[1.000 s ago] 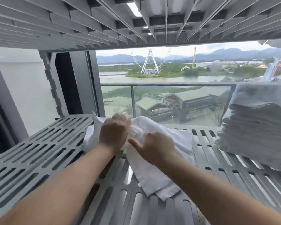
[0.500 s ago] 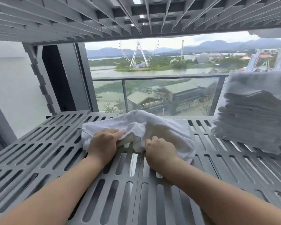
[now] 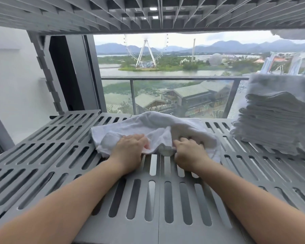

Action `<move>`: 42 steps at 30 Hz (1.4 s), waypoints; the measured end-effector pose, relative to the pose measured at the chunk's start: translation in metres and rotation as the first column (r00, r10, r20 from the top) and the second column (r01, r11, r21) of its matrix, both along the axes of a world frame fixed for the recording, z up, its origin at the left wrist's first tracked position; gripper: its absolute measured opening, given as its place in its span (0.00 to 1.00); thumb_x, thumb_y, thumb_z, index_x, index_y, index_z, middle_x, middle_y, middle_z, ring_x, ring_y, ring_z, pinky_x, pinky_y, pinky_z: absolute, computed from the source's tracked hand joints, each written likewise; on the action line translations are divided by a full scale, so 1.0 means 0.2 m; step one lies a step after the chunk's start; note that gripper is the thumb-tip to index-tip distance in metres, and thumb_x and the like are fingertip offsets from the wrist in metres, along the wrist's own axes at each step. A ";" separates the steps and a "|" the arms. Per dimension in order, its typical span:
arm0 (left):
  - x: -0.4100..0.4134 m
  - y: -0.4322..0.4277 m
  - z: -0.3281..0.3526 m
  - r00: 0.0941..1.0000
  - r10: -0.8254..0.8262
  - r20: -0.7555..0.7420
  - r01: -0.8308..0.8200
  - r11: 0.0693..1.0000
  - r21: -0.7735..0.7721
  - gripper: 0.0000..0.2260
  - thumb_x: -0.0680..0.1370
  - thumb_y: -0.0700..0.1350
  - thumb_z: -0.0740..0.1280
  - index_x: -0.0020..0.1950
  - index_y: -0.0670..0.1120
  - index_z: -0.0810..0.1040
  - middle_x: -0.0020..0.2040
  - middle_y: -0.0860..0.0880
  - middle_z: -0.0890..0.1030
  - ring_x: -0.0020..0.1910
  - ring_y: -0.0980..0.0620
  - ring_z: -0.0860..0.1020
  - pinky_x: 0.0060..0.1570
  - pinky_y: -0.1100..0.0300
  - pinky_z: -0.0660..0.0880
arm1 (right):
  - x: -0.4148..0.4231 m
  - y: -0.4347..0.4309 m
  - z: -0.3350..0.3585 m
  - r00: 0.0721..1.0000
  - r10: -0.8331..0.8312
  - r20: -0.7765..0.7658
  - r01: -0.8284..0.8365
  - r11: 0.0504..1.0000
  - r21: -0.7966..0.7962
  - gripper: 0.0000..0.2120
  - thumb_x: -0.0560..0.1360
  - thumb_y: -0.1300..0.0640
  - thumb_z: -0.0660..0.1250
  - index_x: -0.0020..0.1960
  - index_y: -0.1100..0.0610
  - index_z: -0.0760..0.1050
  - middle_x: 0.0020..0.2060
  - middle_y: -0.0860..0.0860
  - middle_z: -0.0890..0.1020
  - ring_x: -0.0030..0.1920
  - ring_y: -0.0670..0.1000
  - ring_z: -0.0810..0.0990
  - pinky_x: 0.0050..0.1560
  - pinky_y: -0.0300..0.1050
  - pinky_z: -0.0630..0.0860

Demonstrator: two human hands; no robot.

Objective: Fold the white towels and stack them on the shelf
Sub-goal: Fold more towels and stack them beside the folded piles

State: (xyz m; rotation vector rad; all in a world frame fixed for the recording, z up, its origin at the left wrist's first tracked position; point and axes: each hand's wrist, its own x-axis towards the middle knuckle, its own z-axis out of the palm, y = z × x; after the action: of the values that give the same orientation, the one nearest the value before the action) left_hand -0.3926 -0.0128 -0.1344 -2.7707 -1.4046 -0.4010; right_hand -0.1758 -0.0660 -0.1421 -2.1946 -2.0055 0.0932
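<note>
A crumpled white towel (image 3: 153, 125) lies across the middle of the grey slotted shelf (image 3: 42, 155). My left hand (image 3: 128, 148) grips the towel's near edge on the left, fingers curled into the cloth. My right hand (image 3: 190, 152) grips the near edge on the right, knuckles up, fingers bunched in the fabric. Both forearms reach in from the bottom of the view. A tall stack of folded white towels (image 3: 275, 117) stands on the shelf at the right.
Another slotted shelf (image 3: 148, 13) hangs low overhead. Behind the shelf is a window with a balcony railing (image 3: 165, 78). A dark window frame (image 3: 74, 73) and shelf upright (image 3: 48, 73) stand at the back left. Bare slotted surface lies left and near.
The towel went from hanging toward me to lying bunched crosswise on the shelf. Both hands dropped onto its near edge and have spread slightly apart.
</note>
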 end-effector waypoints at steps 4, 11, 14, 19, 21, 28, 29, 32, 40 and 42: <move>0.00 0.25 0.00 0.999 0.044 -0.006 -0.043 0.992 0.118 0.22 0.78 0.38 0.60 0.63 0.61 0.79 0.73 0.52 0.73 0.71 0.45 0.72 0.73 0.48 0.64 | 0.13 0.13 0.01 0.981 0.123 -0.153 -0.105 0.988 0.117 0.06 0.75 0.59 0.58 0.43 0.50 0.71 0.52 0.51 0.80 0.59 0.57 0.76 0.57 0.52 0.73; 0.12 0.61 0.01 0.959 0.272 0.081 -0.283 0.911 0.301 0.21 0.83 0.41 0.59 0.67 0.66 0.75 0.83 0.44 0.43 0.81 0.42 0.40 0.79 0.45 0.40 | 0.21 0.42 -0.01 0.998 -0.053 0.039 0.041 0.964 0.262 0.10 0.77 0.59 0.58 0.53 0.51 0.76 0.56 0.53 0.80 0.59 0.57 0.77 0.55 0.49 0.73; 0.12 0.63 -0.01 0.978 0.193 0.073 -0.202 0.968 0.146 0.29 0.81 0.33 0.55 0.73 0.63 0.72 0.81 0.48 0.61 0.80 0.46 0.58 0.75 0.48 0.61 | 0.27 0.48 0.01 0.978 -0.191 0.086 0.149 0.924 0.353 0.19 0.79 0.57 0.57 0.67 0.49 0.75 0.62 0.54 0.78 0.62 0.58 0.76 0.62 0.52 0.73; -0.07 0.60 -0.01 0.985 0.164 0.062 -0.173 0.965 0.199 0.24 0.79 0.39 0.56 0.66 0.62 0.78 0.62 0.53 0.83 0.59 0.46 0.80 0.51 0.51 0.77 | 0.32 0.48 0.00 1.000 -0.002 -0.027 0.014 0.900 0.436 0.15 0.76 0.61 0.61 0.60 0.53 0.78 0.54 0.54 0.84 0.55 0.58 0.80 0.50 0.49 0.77; -0.13 0.57 0.01 0.986 0.107 0.128 -0.139 0.952 0.274 0.18 0.79 0.39 0.59 0.62 0.57 0.80 0.55 0.50 0.85 0.51 0.43 0.82 0.42 0.52 0.76 | 0.33 0.44 0.01 0.999 0.009 -0.053 0.017 0.878 0.479 0.11 0.76 0.60 0.63 0.57 0.55 0.78 0.49 0.55 0.84 0.51 0.59 0.81 0.44 0.49 0.76; -0.23 0.42 0.07 0.997 0.033 -0.066 -0.010 0.948 0.317 0.17 0.81 0.38 0.56 0.61 0.54 0.78 0.48 0.49 0.79 0.43 0.44 0.81 0.38 0.52 0.80 | 0.30 0.29 -0.02 0.981 -0.185 0.053 0.153 0.918 0.367 0.09 0.76 0.63 0.57 0.48 0.53 0.74 0.48 0.55 0.81 0.50 0.59 0.79 0.42 0.47 0.69; -0.23 0.41 0.07 0.994 0.040 -0.103 -0.011 0.965 0.262 0.19 0.79 0.37 0.55 0.61 0.55 0.78 0.49 0.50 0.78 0.46 0.45 0.80 0.41 0.53 0.79 | 0.29 0.26 -0.03 0.981 -0.186 0.055 0.156 0.926 0.345 0.10 0.76 0.63 0.57 0.49 0.54 0.75 0.49 0.55 0.80 0.52 0.58 0.78 0.45 0.48 0.72; -0.26 0.39 0.12 0.992 0.045 -0.119 -0.046 0.999 -0.001 0.15 0.77 0.39 0.60 0.53 0.57 0.79 0.49 0.54 0.75 0.52 0.48 0.76 0.49 0.55 0.72 | 0.28 0.19 -0.02 0.991 -0.135 0.009 0.120 0.906 0.405 0.09 0.77 0.63 0.58 0.48 0.56 0.77 0.45 0.54 0.78 0.51 0.58 0.77 0.45 0.50 0.75; -0.25 0.36 0.36 0.882 0.040 -0.469 -0.146 0.970 -0.193 0.14 0.75 0.61 0.70 0.47 0.51 0.83 0.46 0.54 0.83 0.48 0.52 0.79 0.49 0.56 0.78 | 0.26 0.01 -0.03 0.977 -0.037 -0.211 0.119 0.912 0.392 0.07 0.75 0.61 0.65 0.48 0.52 0.80 0.43 0.50 0.83 0.47 0.55 0.79 0.47 0.49 0.75; -0.08 0.30 0.32 0.925 -0.103 -0.367 0.040 0.984 -0.175 0.26 0.72 0.68 0.69 0.62 0.53 0.81 0.62 0.52 0.80 0.63 0.49 0.76 0.63 0.51 0.74 | 0.26 -0.03 -0.03 0.961 -0.064 -0.268 0.159 0.923 0.349 0.10 0.73 0.62 0.65 0.48 0.51 0.83 0.45 0.49 0.84 0.50 0.53 0.79 0.51 0.46 0.74</move>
State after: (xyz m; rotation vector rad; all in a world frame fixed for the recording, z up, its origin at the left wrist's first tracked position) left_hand -0.4087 0.0472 -0.0704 -2.8235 -1.2963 0.2504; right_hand -0.1234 -0.0710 -0.1472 -1.9423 -1.6051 -0.0179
